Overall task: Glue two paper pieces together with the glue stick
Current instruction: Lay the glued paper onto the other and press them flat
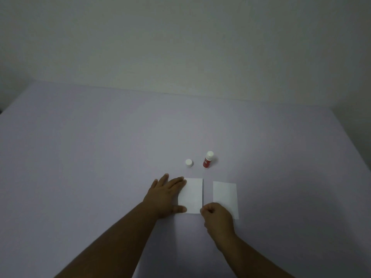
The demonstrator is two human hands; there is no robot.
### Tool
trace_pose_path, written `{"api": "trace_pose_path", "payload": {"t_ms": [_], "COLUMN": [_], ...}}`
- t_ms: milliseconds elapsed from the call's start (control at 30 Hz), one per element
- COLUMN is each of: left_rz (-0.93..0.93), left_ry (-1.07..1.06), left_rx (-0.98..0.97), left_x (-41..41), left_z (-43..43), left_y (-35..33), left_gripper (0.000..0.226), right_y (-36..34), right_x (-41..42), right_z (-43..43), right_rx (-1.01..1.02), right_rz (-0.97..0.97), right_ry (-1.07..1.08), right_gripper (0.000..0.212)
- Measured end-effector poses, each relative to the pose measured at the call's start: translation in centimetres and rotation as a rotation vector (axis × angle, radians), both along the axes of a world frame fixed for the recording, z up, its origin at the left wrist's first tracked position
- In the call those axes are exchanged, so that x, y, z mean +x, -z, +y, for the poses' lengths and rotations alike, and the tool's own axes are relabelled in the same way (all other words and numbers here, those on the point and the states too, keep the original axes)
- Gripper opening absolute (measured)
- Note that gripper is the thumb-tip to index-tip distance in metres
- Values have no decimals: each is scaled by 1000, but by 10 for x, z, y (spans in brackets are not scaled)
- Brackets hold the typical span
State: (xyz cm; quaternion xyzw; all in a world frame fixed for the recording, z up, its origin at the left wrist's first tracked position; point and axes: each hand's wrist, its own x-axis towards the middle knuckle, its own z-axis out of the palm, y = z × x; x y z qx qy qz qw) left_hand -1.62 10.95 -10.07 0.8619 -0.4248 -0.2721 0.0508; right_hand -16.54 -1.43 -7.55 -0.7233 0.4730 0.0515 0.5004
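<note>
Two white paper pieces lie side by side on the table, the left paper (191,195) and the right paper (225,194), with a narrow gap between them. My left hand (165,194) lies flat with fingers spread on the left paper's left edge. My right hand (217,217) is curled, covering the right paper's near-left corner; its fingertips meet at the left paper's near-right corner, and whether they pinch it is unclear. Behind the papers the red glue stick (207,160) stands upright and uncapped, with its white cap (189,163) to its left.
The lilac table surface (90,157) stretches wide to the left, right and back. A pale wall (180,47) rises behind the table's far edge.
</note>
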Motion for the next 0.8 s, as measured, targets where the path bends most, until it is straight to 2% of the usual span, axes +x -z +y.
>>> {"api": "trace_pose_path", "payload": {"t_ms": [133,200,267,300,367,433,533,667,800], "left_rz": [28,37,124,177,302,516,852,1011,905], "left_ry": [-36,-104,-278,-395,-650,-862,-1059,-1149,-1086], "left_rx": [-48,-175,-378,-447,-466,-434,-509,-633,-615], "left_x": [-2,-3,-5,-7,-14,-22,-32,-35,-40], "left_z": [0,0,0,1,2,3,3,0,-5], "left_y": [-5,-9,-14,-17,-23,-25,-28,-38,-46], "left_gripper": [85,76,64,58,42,27,20,16,13], "right_y": [-3,-4,-7,-8,-11,-14,-17,-20,-24], "right_x": [2,3,2,2,2,3,2,-3,-8], "right_z": [-1,-3,-4,-5,-7,-8,-9,-10,-10], "right_rx": [171,227,267,281,292,293,291,277,289], "right_rz": [-14,-28,-60,-73,-91,-91,-88,-109,-100], "right_ry": [128,158,188,200,211,201,186,187,192], "right_gripper": [19,18,19,20,23,23,22,23,24]}}
